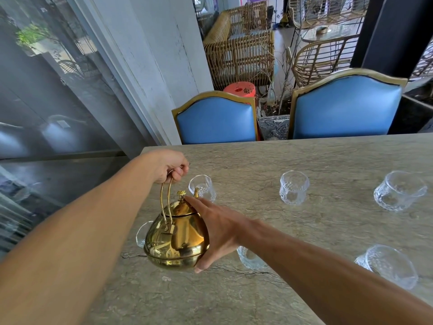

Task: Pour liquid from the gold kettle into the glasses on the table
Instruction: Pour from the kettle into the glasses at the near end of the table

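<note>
Obs., head view. Gold kettle [178, 238] hangs above the left part of the counter [328, 160], close to its left edge and about midway between the far and near edges. It appears to be lifted clear of the surface.

Left grip [168, 168]: fingers curled round the top of the bail handle [165, 202], carrying the weight from above.
Right grip [218, 228]: fingers straight, palm laid flat against the kettle's right flank. Forefinger reaches up to the lid by the knob [181, 194] and thumb sits low under the belly. It closes on nothing; a steadying hand only.

Key relation: kettle body hangs directly below the left grip. The spout [196, 192] is on the far side, so the base-to-spout axis runs from the near edge toward the far edge, tipped slightly forward. The spout tip stands just in front of the far-left glass [202, 187], at about rim height. No stream visible.

Judgement: this glass is the target. The pour needs forward tilt about the handle pivot, the right grip lifting the belly.

Other glasses: one behind the kettle by the left edge [141, 233], one part hidden under the right wrist [250, 258], and three more to the right [294, 191], [398, 193], [389, 266]. Fill level cannot be told; all look clear.
</note>
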Demonstrator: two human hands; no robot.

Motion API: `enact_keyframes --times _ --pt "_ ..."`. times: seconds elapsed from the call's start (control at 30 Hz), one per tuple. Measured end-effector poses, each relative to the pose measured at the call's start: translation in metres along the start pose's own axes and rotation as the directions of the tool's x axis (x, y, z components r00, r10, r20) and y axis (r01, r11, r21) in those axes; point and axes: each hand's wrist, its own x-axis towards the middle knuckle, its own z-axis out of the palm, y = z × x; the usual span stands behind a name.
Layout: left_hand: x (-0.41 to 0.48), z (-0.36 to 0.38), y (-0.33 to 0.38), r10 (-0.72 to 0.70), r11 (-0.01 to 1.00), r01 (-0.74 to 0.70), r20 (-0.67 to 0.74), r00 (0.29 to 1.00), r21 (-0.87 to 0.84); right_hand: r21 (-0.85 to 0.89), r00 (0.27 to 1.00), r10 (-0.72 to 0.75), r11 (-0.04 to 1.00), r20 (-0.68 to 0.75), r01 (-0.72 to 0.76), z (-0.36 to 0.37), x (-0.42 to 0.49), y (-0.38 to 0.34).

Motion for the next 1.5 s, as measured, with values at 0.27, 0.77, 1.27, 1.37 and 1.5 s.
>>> enact_keyframes --times 0.27,0.77,1.27,1.37,1.5 --pt "0.0 -0.0002 0.0 0.002 1.0 -0.002 0.0 1.0 -0.026 -0.006 1.0 0.013 1.0 0.013 -0.013 -0.0021 -0.0016 -0.0012" --pt "-0.0043 0.0033 0.0038 0.003 0.999 -0.003 0.0 1.0 -0.035 0.008 1.0 0.019 1.0 0.018 -0.02 -0.0064 -0.0025 -0.0011" --pt "-0.0017 -0.0005 0.005 -0.007 1.0 0.007 0.009 1.0 -0.029 0.029 0.999 0.023 0.999 0.026 -0.024 -0.0073 0.0006 -0.0013" --pt "-0.0008 -0.0023 0.006 -0.008 1.0 0.008 0.012 1.0 -0.029 0.037 0.999 0.028 0.999 0.026 -0.029 -0.0073 0.0015 -0.0017" --pt "-0.0005 -0.0036 0.0062 -0.017 0.999 0.018 0.017 1.0 -0.031 0.043 0.999 0.029 0.999 0.027 -0.03 -0.0074 0.0026 -0.0014"
